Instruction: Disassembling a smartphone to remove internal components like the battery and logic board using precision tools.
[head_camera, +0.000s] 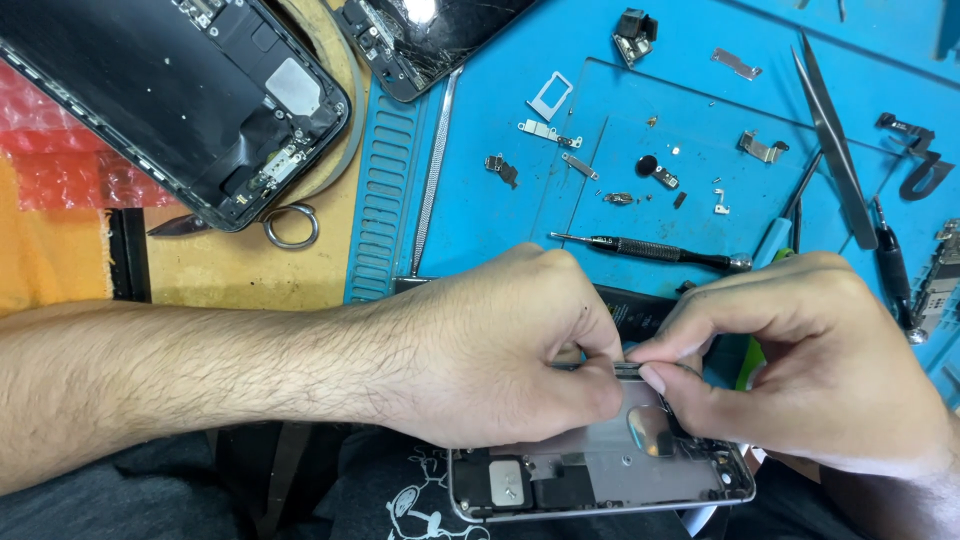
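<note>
Both my hands meet over the open phone shell (600, 480) at the lower edge, just below the blue mat (480, 210). Left hand (500, 350) curled, fingertips pinched together on a thin dark strip (628, 369). Right hand (800, 360) thumb and forefinger clamped on the same strip. Screwdriver (650, 250) lies just beyond my knuckles

head cam, looks steeply down, close on hands (600, 350), mat (500, 200)
</note>
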